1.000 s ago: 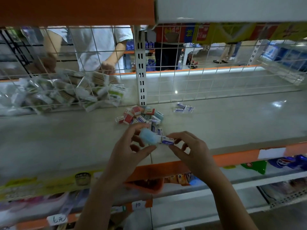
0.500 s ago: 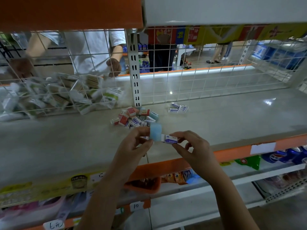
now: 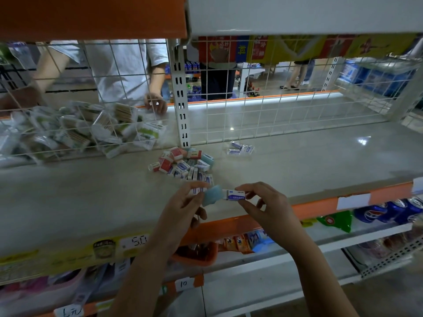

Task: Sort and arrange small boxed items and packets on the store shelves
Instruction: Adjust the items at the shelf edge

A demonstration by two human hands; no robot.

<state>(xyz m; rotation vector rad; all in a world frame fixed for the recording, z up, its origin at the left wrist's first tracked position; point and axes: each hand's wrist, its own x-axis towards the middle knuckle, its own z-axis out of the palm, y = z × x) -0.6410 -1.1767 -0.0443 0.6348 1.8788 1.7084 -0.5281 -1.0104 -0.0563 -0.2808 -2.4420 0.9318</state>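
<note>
Over the last second the blue eraser point(image 3: 212, 195) pinched in the left hand point(image 3: 183, 209) fingers has slid further from its sleeve point(image 3: 234, 194), pinched by the right hand point(image 3: 263, 203); the unsorted pile point(image 3: 183, 164) lies just beyond, so sorting has barely begun

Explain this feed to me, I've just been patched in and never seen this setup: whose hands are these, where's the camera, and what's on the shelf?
No machine here: a person wears one camera on the head, looking down at their own bare hands. The left hand pinches the blue end of an eraser; the right hand pinches its white sleeve marked ERASER. Behind them on the shelf lies a pile of boxed erasers, with a small separate group to its right. Packets sit heaped behind the wire grid at left. Another person stands beyond the grid.
</note>
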